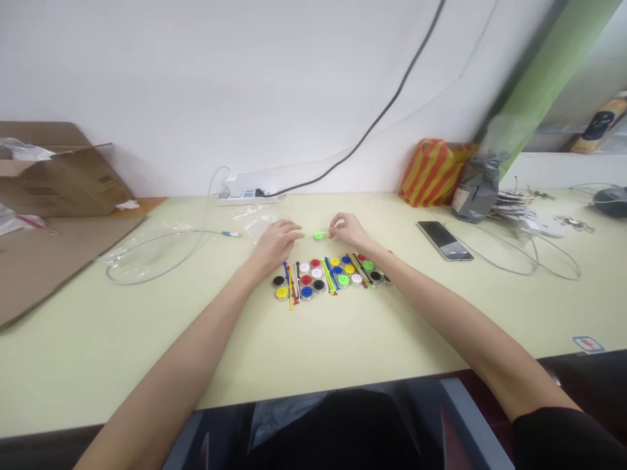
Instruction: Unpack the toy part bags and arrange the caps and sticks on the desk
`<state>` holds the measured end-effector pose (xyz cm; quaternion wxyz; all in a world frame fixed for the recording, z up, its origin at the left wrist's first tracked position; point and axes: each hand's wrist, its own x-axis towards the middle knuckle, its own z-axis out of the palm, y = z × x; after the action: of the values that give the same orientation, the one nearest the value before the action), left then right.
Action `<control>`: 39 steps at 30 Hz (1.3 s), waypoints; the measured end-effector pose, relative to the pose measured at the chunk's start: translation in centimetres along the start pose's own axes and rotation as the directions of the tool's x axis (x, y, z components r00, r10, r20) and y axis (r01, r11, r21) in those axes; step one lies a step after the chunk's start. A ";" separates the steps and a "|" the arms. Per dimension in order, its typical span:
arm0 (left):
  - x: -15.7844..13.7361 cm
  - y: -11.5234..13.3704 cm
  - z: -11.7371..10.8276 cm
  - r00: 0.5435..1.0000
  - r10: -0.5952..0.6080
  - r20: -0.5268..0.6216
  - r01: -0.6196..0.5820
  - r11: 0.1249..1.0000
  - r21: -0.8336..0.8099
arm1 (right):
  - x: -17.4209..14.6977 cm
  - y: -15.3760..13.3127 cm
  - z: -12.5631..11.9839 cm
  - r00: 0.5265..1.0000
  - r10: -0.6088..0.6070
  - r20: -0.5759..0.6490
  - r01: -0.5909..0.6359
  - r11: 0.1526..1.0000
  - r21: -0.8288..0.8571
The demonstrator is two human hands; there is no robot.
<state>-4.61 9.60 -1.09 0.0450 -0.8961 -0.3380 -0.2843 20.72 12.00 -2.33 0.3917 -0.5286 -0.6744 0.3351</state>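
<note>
My left hand point(278, 244) rests over the table with its fingers stretched toward a small bright green round piece point(319, 235). No thing shows clearly in its fingers. From the other side, my right hand point(347, 230) pinches the end of a thin green stick at that piece. Closer to me lie rows of small round pieces with coloured tops, among them a yellow one point(282, 293), a blue one point(306, 292) and a black one point(319, 286). Bundles of thin coloured sticks point(329, 275) lie between them. My right forearm covers the right end of the rows.
A phone point(445, 241), a striped bag point(431, 173) and a grey pouch point(475, 186) are on the right. A power strip point(247, 198) sits against the wall. Clear plastic bags point(255, 220), a white cable point(161, 282) and a cardboard box point(63, 179) are on the left.
</note>
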 end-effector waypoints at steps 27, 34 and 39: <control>-3.8 2.6 -4.5 0.942 0.006 0.336 0.020 0.997 -0.073 | -10.2 -3.9 -3.0 0.768 -0.634 -0.090 0.472 0.655 -0.590; -3.9 2.4 -4.5 0.925 -0.018 0.380 0.011 1.000 0.020 | -10.5 -4.1 -2.9 0.756 -0.650 -0.082 0.497 0.650 -0.575; -3.8 2.7 -4.6 0.903 -0.018 0.430 -0.004 0.999 0.049 | -10.3 -3.7 -3.0 0.746 -0.661 -0.081 0.522 0.656 -0.546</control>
<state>-7.42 4.07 1.05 -0.0100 -0.9341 -0.3496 -0.0716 23.08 1.23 0.44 0.4212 -0.3990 -0.8114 -0.0706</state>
